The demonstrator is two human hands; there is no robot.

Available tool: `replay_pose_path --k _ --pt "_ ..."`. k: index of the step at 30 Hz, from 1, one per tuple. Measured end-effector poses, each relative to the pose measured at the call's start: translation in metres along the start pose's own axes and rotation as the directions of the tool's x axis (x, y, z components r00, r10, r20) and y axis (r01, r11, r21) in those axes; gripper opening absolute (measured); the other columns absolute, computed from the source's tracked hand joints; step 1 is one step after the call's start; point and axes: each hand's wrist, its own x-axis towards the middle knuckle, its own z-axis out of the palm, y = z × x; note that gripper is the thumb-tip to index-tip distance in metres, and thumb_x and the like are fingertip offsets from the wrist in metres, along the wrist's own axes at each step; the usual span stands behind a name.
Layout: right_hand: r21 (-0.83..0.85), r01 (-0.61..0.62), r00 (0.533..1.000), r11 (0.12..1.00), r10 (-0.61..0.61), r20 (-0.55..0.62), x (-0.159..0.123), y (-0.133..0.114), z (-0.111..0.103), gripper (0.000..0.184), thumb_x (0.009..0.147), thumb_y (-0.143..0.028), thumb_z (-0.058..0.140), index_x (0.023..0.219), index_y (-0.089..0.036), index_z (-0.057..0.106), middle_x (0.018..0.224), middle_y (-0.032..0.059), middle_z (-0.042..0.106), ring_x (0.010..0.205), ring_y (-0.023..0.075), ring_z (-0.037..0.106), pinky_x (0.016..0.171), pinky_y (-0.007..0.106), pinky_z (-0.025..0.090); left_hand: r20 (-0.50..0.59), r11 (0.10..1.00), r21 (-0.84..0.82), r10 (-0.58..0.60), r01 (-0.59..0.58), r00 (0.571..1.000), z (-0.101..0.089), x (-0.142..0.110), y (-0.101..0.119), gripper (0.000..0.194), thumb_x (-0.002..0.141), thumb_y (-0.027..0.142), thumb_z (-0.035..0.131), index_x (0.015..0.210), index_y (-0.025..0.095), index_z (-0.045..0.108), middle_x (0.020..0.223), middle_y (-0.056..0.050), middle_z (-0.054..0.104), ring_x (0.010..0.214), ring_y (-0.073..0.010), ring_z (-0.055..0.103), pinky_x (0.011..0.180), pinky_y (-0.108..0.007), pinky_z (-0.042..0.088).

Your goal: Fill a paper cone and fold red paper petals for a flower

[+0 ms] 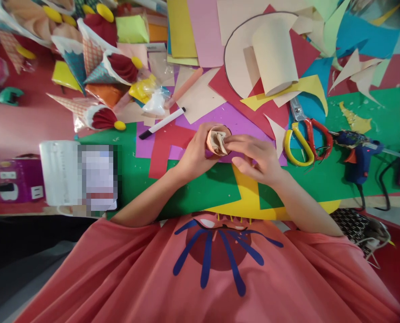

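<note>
Coral cloth shirt [125, 278] spans the near side. The left hand [200, 147] curls its grip around a pale round paper tube [212, 151]; the right hand [258, 157] angles leftward, fingers at its opening, thumb spread.

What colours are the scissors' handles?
One yellow handle, one red handle; the head view shows them.

Loose coral-pink tee [125, 278], wide sleeves [132, 235] with plain hems, soft folds running down toward 7 and 5 o'clock. Chest print: dark red disc [216, 258] in the middle, long round-ended navy-blue streaks [205, 262] fanning from 9 o'clock through 6 to between 3 and 4, two white slivers [207, 223] edged in black at 11 and 1. Short yellow strokes [241, 220] along the print's 12 o'clock edge; forearms bare past the hems.
</note>
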Motion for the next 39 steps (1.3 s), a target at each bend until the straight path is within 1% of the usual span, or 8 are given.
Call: replay_pose_path --k 1,5,9,13,20,27,33,39 --pt "-0.039 0.021 1.000 0.999 -0.021 0.016 -0.001 0.001 0.000 0.025 0.094 -0.025 0.047 0.113 -0.019 0.062 0.112 0.0087 0.070 0.097 0.0176 0.069 0.075 0.028 0.056 -0.001 1.000 0.000 0.005 -0.005 1.000 0.000 0.000 0.000 0.046 0.082 0.040 0.069 0.120 0.025 0.046 0.111 -0.004 0.064 0.101 -0.0175 0.066 0.087 -0.032 0.053" --pt "-0.183 0.025 0.997 0.983 -0.010 0.082 -0.003 0.001 0.002 0.031 0.095 -0.030 0.046 0.119 -0.019 0.063 0.118 0.0100 0.067 0.086 0.0170 0.068 0.066 0.028 0.054 0.027 0.999 0.036 0.002 -0.003 1.000 -0.001 0.000 0.004 0.045 0.083 0.039 0.068 0.119 0.026 0.045 0.112 -0.006 0.065 0.102 -0.0174 0.066 0.086 -0.033 0.054" --pt "-0.227 0.064 0.996 0.972 -0.048 0.077 -0.003 -0.001 0.003 0.035 0.095 -0.030 0.045 0.122 -0.016 0.063 0.119 0.0113 0.066 0.090 0.0183 0.066 0.069 0.029 0.054 0.060 0.998 0.070 -0.011 0.007 0.998 -0.002 0.000 0.008 0.044 0.083 0.039 0.066 0.119 0.025 0.044 0.114 -0.008 0.065 0.104 -0.0188 0.066 0.088 -0.035 0.055" --pt "-0.300 0.082 0.993 0.950 -0.054 0.101 -0.003 -0.003 0.005 0.032 0.096 -0.030 0.045 0.116 -0.015 0.064 0.116 0.0103 0.070 0.079 0.0152 0.067 0.065 0.026 0.053 0.063 0.995 0.101 -0.027 0.021 0.998 -0.003 0.001 0.006 0.041 0.084 0.033 0.064 0.118 0.025 0.044 0.115 -0.007 0.065 0.106 -0.0184 0.065 0.089 -0.036 0.055" --pt "-0.305 0.116 0.989 0.945 -0.082 0.123 -0.002 -0.003 0.004 0.033 0.097 -0.030 0.041 0.122 -0.018 0.060 0.117 0.0075 0.070 0.077 0.0143 0.069 0.062 0.026 0.053 0.110 0.993 0.112 0.008 -0.020 0.994 -0.003 0.001 0.007 0.040 0.086 0.033 0.061 0.120 0.024 0.042 0.116 -0.007 0.065 0.106 -0.0181 0.065 0.086 -0.035 0.055" --pt "-0.387 0.178 0.981 0.904 -0.131 0.145 -0.002 -0.004 0.005 0.035 0.099 -0.032 0.039 0.118 -0.014 0.062 0.116 0.0089 0.071 0.069 0.0126 0.068 0.058 0.025 0.051 0.117 0.989 0.134 0.043 -0.058 0.992 -0.006 0.000 0.007 0.041 0.085 0.029 0.062 0.120 0.022 0.043 0.115 -0.007 0.064 0.104 -0.0178 0.066 0.084 -0.033 0.056" --pt "-0.368 0.204 0.975 0.907 -0.155 0.157 -0.001 -0.005 0.006 0.035 0.100 -0.035 0.038 0.119 -0.016 0.061 0.117 0.0082 0.071 0.072 0.0134 0.069 0.059 0.025 0.050 0.174 0.991 0.105 0.067 -0.086 0.982 -0.011 0.002 0.011 0.044 0.080 0.021 0.065 0.119 0.021 0.045 0.112 -0.006 0.065 0.101 -0.0174 0.067 0.081 -0.030 0.055" --pt "-0.311 0.223 0.971 0.924 -0.184 0.151 0.001 -0.008 0.007 0.039 0.101 -0.037 0.035 0.112 -0.011 0.062 0.116 0.0107 0.072 0.075 0.0136 0.070 0.060 0.024 0.051 0.252 0.997 0.039 0.049 -0.061 0.966 -0.012 0.003 0.014 0.045 0.076 0.018 0.065 0.116 0.023 0.046 0.109 -0.004 0.065 0.100 -0.0187 0.067 0.084 -0.032 0.054"
